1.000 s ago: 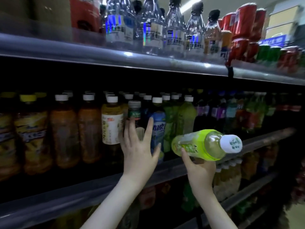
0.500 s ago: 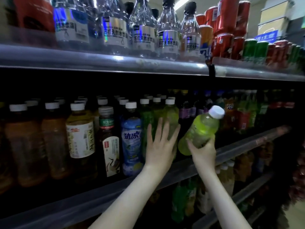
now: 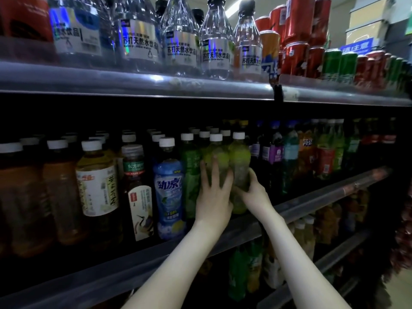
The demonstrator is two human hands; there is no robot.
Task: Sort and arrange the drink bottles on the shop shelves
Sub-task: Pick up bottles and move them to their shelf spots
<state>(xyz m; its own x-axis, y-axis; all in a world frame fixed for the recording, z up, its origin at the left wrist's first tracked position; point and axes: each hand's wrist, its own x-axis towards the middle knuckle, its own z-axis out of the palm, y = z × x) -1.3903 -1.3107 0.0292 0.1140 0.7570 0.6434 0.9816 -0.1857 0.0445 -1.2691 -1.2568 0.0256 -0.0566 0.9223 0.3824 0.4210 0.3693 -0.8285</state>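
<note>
A yellow-green bottle with a white cap stands upright on the middle shelf, at the right end of a row of green bottles. My right hand is wrapped around its lower part. My left hand lies flat, fingers spread, against the neighbouring yellow-green bottle just to its left. A darker green bottle stands left of that one. Both forearms reach up from the bottom of the view.
Left of the green row stand a blue-labelled bottle, a dark tea bottle and amber tea bottles. Clear water bottles and red cans fill the top shelf. Dark and mixed bottles stand to the right. Lower shelves hold more bottles.
The yellow-green bottle went from lying sideways in my right hand to tilted, then upright on the shelf. My left hand shifted right from the tea bottles onto the green row.
</note>
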